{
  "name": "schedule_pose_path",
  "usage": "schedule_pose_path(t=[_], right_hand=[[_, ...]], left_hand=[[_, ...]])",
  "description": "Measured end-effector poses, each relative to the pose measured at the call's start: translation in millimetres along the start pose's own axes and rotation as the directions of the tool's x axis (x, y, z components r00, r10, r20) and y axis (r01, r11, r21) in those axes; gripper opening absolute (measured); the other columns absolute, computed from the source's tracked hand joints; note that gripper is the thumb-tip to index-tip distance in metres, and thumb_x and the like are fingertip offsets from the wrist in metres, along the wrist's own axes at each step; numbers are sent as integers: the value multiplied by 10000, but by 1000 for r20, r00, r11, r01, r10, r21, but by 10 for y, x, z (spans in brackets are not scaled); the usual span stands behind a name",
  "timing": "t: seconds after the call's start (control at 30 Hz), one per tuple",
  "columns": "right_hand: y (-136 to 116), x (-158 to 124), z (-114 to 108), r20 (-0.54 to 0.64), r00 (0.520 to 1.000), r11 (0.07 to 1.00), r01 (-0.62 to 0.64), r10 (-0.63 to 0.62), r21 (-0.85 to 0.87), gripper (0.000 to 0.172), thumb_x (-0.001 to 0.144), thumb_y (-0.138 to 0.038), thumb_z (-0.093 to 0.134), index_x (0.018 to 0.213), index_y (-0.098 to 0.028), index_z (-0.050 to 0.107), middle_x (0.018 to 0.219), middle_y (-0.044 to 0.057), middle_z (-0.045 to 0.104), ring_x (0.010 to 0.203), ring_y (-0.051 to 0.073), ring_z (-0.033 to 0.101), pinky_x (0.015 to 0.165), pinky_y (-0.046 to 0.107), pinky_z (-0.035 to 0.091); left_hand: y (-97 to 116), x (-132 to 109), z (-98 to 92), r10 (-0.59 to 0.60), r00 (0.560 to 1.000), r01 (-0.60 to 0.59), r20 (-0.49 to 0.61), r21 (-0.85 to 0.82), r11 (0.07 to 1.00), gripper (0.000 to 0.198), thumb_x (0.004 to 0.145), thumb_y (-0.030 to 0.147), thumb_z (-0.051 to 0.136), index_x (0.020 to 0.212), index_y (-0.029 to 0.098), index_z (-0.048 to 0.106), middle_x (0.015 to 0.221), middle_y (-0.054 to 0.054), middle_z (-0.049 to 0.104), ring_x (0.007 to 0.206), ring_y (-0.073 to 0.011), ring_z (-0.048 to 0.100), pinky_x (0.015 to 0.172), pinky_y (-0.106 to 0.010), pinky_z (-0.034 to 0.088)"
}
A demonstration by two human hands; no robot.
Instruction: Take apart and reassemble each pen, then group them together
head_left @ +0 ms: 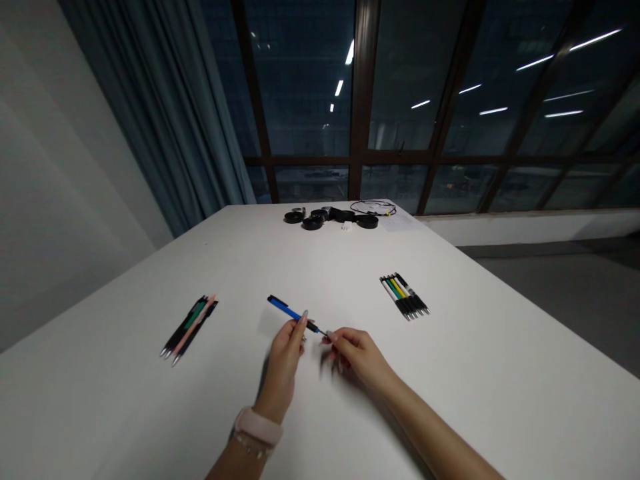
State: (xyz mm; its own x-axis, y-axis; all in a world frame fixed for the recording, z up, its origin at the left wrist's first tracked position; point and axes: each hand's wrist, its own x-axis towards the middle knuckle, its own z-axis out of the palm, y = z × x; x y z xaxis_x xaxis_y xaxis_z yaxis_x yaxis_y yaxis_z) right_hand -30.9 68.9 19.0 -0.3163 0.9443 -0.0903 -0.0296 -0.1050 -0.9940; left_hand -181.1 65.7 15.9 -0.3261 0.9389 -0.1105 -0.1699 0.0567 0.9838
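My left hand point(286, 353) grips a blue pen point(286, 308) with a black clip end and a black grip section, its clip end slanting up to the left above the table. From the lower end of the pen sticks a thin dark rod point(323, 333) that looks like a pen refill. The thumb and forefinger of my right hand point(357, 353) are closed on the tip of this rod. Its other fingers are blurred. Whether the rod is still partly inside the barrel, I cannot tell for sure.
Several pens point(187, 328), black, green and pink, lie side by side at the left. To the right is a neat row of several pens point(404, 296) with coloured barrels. Black round objects point(313, 223) and a coiled cable point(373, 208) sit at the far end of the white table point(250, 260).
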Motion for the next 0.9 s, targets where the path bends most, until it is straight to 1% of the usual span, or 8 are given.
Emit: schedule_pose_path(t=[0.1,0.17,0.23,0.3,0.4,0.53,0.7,0.9], right_hand=[[6,18,-11,-20,1000,1000,-11,12,21,481,697,-620,646,751,-142,654,582,-9,584,448,73,423,458,217,332],[6,22,-15,-28,999,999,-21,22,42,474,695,-612,646,769,-144,648,585,-14,581,443,74,424,452,219,335],[2,20,-16,-27,999,998,-17,19,60,453,702,-598,644,772,-151,632,585,-19,579,444,79,437,456,222,346],[0,19,-18,-27,1000,998,-14,16,64,427,709,-582,645,753,-159,610,586,-18,582,447,84,450,460,225,355],[18,28,-20,-29,999,998,-11,13,59,425,705,-587,643,715,-167,578,581,-20,580,435,82,451,455,225,363],[78,51,-19,8,1000,999,5,-6,51,478,686,-645,629,724,-171,576,563,-39,553,387,70,420,403,219,329],[97,47,-27,-5,1000,1000,12,-12,6,472,683,-623,664,761,-159,621,559,-38,551,416,69,417,425,218,330],[23,19,-21,-12,1000,1000,9,-8,5,415,634,-555,730,712,-162,624,497,-72,472,432,64,372,442,217,297]], left_hand=[[-17,11,-10,-11,1000,10,-17,-55,998,468,640,603,719,819,179,640,562,68,469,514,-75,430,470,-185,306],[-38,20,-5,-23,1000,22,-8,-98,995,475,644,593,721,876,187,632,657,32,584,557,-83,493,460,-180,314],[-53,28,7,-39,999,43,30,-151,988,492,645,583,725,915,186,614,805,-20,675,589,-94,544,446,-183,319],[-49,31,25,-60,995,76,77,-220,973,480,655,568,725,903,181,588,859,-53,706,584,-104,570,444,-191,333],[0,21,58,-101,989,131,107,-321,938,473,619,548,757,828,181,544,738,-45,703,545,-121,582,455,-205,360],[88,-10,97,-118,989,142,87,-380,914,523,521,534,812,781,186,522,656,-18,676,519,-130,581,458,-218,386],[93,-13,103,-113,991,130,66,-406,905,494,544,520,806,763,186,516,618,0,641,526,-132,586,477,-229,406],[51,6,94,-112,991,134,75,-451,882,496,528,493,827,767,188,519,601,20,631,535,-111,563,481,-209,394]])
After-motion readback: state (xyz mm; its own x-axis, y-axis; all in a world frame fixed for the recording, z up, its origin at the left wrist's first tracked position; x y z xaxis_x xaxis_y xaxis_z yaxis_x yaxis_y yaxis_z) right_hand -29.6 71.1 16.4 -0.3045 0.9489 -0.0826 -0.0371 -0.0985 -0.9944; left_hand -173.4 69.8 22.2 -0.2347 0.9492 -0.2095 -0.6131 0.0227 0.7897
